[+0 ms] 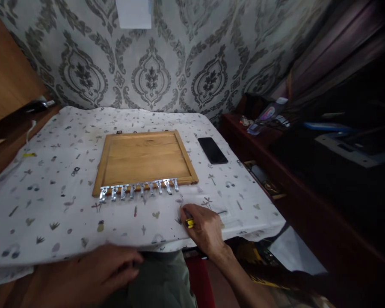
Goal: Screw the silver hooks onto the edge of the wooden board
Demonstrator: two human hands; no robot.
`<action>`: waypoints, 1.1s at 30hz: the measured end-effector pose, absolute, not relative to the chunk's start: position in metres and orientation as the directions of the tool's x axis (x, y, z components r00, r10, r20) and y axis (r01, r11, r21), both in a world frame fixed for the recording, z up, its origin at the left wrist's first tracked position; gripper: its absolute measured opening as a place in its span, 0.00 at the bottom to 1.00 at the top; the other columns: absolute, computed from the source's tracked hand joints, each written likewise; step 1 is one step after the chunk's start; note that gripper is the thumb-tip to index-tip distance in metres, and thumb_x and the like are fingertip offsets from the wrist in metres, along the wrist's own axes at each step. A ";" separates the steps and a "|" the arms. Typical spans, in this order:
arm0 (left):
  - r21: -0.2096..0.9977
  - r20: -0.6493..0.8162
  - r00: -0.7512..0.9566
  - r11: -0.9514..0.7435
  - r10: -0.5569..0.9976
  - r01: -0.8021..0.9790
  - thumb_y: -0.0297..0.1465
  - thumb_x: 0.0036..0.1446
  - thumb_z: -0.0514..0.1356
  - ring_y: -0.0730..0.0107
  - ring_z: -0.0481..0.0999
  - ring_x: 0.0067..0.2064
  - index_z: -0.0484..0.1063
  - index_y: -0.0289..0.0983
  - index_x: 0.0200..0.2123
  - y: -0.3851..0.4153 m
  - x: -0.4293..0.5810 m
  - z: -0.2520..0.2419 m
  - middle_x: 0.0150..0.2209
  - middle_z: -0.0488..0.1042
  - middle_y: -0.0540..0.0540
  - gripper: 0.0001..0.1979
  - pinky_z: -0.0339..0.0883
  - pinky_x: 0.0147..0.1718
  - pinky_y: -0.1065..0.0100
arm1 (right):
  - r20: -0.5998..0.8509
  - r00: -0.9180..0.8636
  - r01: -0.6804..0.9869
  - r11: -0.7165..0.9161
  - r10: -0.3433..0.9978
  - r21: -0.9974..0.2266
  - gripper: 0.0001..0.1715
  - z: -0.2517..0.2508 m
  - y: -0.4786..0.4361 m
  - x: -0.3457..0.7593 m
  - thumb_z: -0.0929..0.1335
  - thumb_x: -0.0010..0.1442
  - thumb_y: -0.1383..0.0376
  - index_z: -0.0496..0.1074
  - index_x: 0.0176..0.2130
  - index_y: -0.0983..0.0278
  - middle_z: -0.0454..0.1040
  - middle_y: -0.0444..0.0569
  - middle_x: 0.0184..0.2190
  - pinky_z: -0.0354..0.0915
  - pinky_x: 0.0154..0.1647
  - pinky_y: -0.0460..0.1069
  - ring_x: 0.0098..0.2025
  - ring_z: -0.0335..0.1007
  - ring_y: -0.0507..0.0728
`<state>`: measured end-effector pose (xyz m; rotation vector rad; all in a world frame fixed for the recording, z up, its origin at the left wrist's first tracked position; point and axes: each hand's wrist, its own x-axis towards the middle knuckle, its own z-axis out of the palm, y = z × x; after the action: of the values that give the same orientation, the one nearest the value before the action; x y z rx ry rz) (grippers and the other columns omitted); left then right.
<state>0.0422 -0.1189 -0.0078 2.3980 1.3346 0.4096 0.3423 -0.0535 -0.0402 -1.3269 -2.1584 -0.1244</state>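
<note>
My right hand [203,226] rests near the table's front edge, closed around a screwdriver [190,223]. Its yellow-and-black handle end shows by my thumb, and a thin dark shaft seems to stick out on the far side. At the lower left, my left hand [112,267] is slightly blurred, over the edge of the table, with fingers apart and nothing in them. Ahead of both hands lies a framed wooden board [147,156], flat on the patterned white cloth [83,222]. Several silvery metal hooks [142,188] line up along its near edge.
A black phone [212,150] lies right of the board. On the left, a yellow-tipped cord [28,155] hangs onto the cloth. A dark red cabinet [295,184] with a clear bottle [266,114] and clutter stands along the right side. Patterned wallpaper [150,77] closes off the back.
</note>
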 end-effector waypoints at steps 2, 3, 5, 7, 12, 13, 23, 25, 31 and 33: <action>0.550 -0.008 0.553 -0.459 0.833 0.698 0.38 0.72 0.50 0.69 0.80 0.36 0.78 0.47 0.46 -0.086 0.061 0.022 0.38 0.82 0.52 0.15 0.72 0.37 0.69 | 0.526 -0.319 0.839 0.493 0.788 -0.231 0.15 -0.040 -0.054 0.342 0.64 0.68 0.67 0.73 0.30 0.63 0.76 0.45 0.21 0.57 0.29 0.48 0.24 0.72 0.54; 0.522 0.070 0.530 -0.484 0.845 0.702 0.38 0.72 0.50 0.68 0.79 0.35 0.77 0.44 0.45 -0.068 0.071 0.034 0.38 0.82 0.50 0.16 0.71 0.35 0.68 | 0.524 -0.318 0.836 0.494 0.790 -0.237 0.15 -0.040 -0.054 0.342 0.64 0.68 0.67 0.73 0.30 0.63 0.76 0.45 0.22 0.57 0.29 0.48 0.24 0.72 0.53; 0.355 0.189 0.486 -0.520 0.854 0.777 0.39 0.71 0.53 0.62 0.79 0.39 0.76 0.41 0.46 -0.034 0.089 0.049 0.39 0.80 0.47 0.14 0.69 0.39 0.63 | 0.519 -0.322 0.832 0.498 0.792 -0.243 0.15 -0.039 -0.055 0.342 0.64 0.68 0.68 0.73 0.30 0.63 0.75 0.45 0.21 0.57 0.29 0.48 0.24 0.71 0.53; 0.247 0.201 0.521 -0.557 0.830 0.793 0.40 0.69 0.58 0.59 0.76 0.44 0.75 0.40 0.48 -0.007 0.104 0.052 0.40 0.78 0.46 0.12 0.68 0.43 0.60 | 0.515 -0.325 0.833 0.498 0.793 -0.240 0.16 -0.037 -0.055 0.341 0.64 0.68 0.69 0.73 0.29 0.63 0.74 0.45 0.21 0.57 0.29 0.48 0.23 0.70 0.53; 0.119 0.115 0.583 -0.594 0.804 0.796 0.47 0.63 0.64 0.53 0.71 0.49 0.73 0.36 0.46 0.025 0.129 0.032 0.44 0.74 0.41 0.20 0.63 0.49 0.54 | 0.502 -0.324 0.829 0.496 0.802 -0.258 0.16 -0.035 -0.055 0.341 0.63 0.68 0.70 0.72 0.29 0.62 0.74 0.44 0.21 0.56 0.29 0.49 0.23 0.68 0.53; 0.111 0.095 0.586 -0.593 0.805 0.797 0.48 0.62 0.65 0.53 0.70 0.49 0.73 0.36 0.44 0.027 0.133 0.029 0.44 0.74 0.41 0.21 0.63 0.49 0.54 | 0.501 -0.326 0.826 0.499 0.802 -0.262 0.16 -0.035 -0.055 0.341 0.63 0.68 0.70 0.72 0.29 0.62 0.74 0.45 0.21 0.56 0.29 0.49 0.23 0.68 0.53; 0.043 0.061 0.549 -0.552 0.834 0.833 0.48 0.62 0.65 0.52 0.71 0.47 0.72 0.36 0.42 0.030 0.147 0.017 0.41 0.73 0.43 0.21 0.63 0.48 0.54 | 0.476 -0.335 0.827 0.495 0.814 -0.265 0.17 -0.032 -0.055 0.343 0.62 0.69 0.69 0.71 0.29 0.61 0.74 0.44 0.21 0.56 0.29 0.48 0.24 0.67 0.53; 0.046 0.061 0.552 -0.555 0.831 0.831 0.48 0.61 0.65 0.51 0.71 0.48 0.72 0.35 0.42 0.030 0.149 0.016 0.41 0.73 0.42 0.21 0.63 0.49 0.53 | 0.454 -0.330 0.825 0.487 0.827 -0.287 0.17 -0.029 -0.055 0.343 0.62 0.69 0.68 0.71 0.29 0.61 0.74 0.44 0.21 0.56 0.28 0.48 0.23 0.68 0.52; 0.131 0.122 0.567 -0.579 0.815 0.805 0.46 0.66 0.62 0.51 0.72 0.49 0.73 0.36 0.45 0.028 0.151 0.013 0.43 0.74 0.41 0.19 0.62 0.49 0.52 | 0.369 -0.288 0.761 0.445 0.884 -0.472 0.13 -0.012 -0.050 0.345 0.65 0.68 0.66 0.74 0.32 0.62 0.77 0.44 0.22 0.59 0.26 0.47 0.22 0.71 0.51; 0.141 0.142 0.569 -0.586 0.810 0.798 0.46 0.67 0.60 0.52 0.72 0.49 0.74 0.36 0.45 0.029 0.150 0.012 0.43 0.74 0.41 0.18 0.62 0.49 0.52 | 0.403 -0.257 0.695 0.458 0.878 -0.555 0.10 -0.002 -0.047 0.351 0.66 0.68 0.63 0.76 0.36 0.63 0.79 0.45 0.26 0.63 0.28 0.47 0.24 0.72 0.52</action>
<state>0.1504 0.0285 0.0121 2.7287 1.3990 0.2958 0.3505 -0.0473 -0.0024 -1.3071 -2.0306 0.3467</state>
